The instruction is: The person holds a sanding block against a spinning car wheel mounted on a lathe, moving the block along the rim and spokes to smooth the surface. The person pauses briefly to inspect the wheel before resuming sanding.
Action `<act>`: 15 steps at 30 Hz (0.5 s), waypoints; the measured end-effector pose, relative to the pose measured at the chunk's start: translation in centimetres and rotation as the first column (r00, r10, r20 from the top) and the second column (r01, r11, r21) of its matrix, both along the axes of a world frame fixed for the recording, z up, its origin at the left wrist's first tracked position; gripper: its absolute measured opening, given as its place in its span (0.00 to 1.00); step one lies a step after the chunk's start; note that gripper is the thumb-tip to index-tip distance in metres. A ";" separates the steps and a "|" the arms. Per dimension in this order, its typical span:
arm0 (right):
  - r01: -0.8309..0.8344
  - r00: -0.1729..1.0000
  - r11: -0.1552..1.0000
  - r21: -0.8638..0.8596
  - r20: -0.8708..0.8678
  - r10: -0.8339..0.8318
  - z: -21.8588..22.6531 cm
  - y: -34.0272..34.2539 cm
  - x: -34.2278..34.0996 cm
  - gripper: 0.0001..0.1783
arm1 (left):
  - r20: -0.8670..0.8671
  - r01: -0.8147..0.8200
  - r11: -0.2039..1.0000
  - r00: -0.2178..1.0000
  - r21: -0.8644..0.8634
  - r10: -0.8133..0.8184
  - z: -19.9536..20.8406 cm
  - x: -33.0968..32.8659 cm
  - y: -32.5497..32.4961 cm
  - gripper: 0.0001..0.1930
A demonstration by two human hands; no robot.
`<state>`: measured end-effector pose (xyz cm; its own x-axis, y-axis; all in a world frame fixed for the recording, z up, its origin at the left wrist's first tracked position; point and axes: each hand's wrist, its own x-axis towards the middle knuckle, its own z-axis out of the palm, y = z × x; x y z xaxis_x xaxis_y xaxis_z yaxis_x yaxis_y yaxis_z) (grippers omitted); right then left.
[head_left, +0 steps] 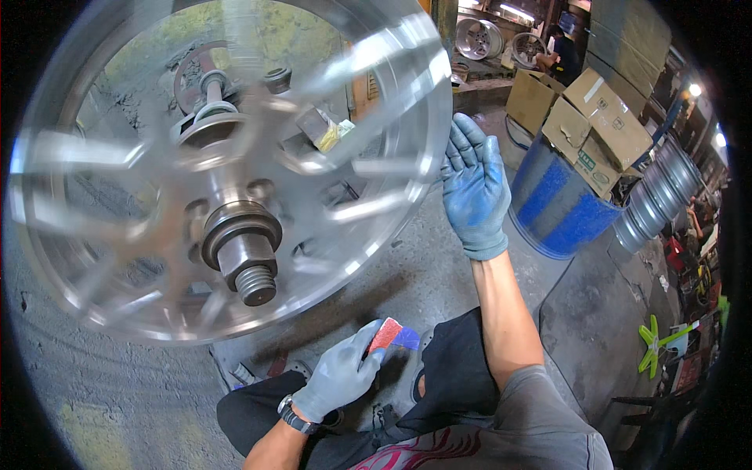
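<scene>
A metal alloy wheel fills the upper left, its spokes smeared by spinning. It is mounted on a shaft, and a large nut on a threaded end sits at its hub. My right hand, in a grey glove stained blue, is raised beside the wheel's right edge. Its palm is turned up and its fingers are stretched out, with nothing on them; whether the fingertips touch the rim I cannot tell. Low in front of my knees, my left hand, also gloved, is closed on a piece of red and blue sandpaper.
A blue drum stands to the right with cardboard boxes on top. Stacked silver wheel rims lean beyond it. Further right is a green fan-like part. At the far back a person sits near more rims.
</scene>
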<state>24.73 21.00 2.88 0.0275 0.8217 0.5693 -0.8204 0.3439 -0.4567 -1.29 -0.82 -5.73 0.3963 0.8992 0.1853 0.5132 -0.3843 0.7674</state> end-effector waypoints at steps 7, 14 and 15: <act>0.046 0.999 0.999 -0.013 0.015 -0.046 0.2 0.1 -0.2 0.34 | -0.004 -0.002 0.999 1.000 -0.036 0.002 0.0 -0.1 -0.1 0.26; -0.037 0.999 0.999 0.001 -0.018 0.037 0.2 -0.1 0.1 0.34 | -0.013 -0.008 0.997 1.000 -0.082 0.007 0.0 -0.1 0.0 0.26; 0.026 1.000 0.999 -0.035 -0.006 -0.026 0.4 -0.2 -0.1 0.34 | -0.013 -0.007 0.997 1.000 -0.082 0.006 0.0 -0.1 0.0 0.26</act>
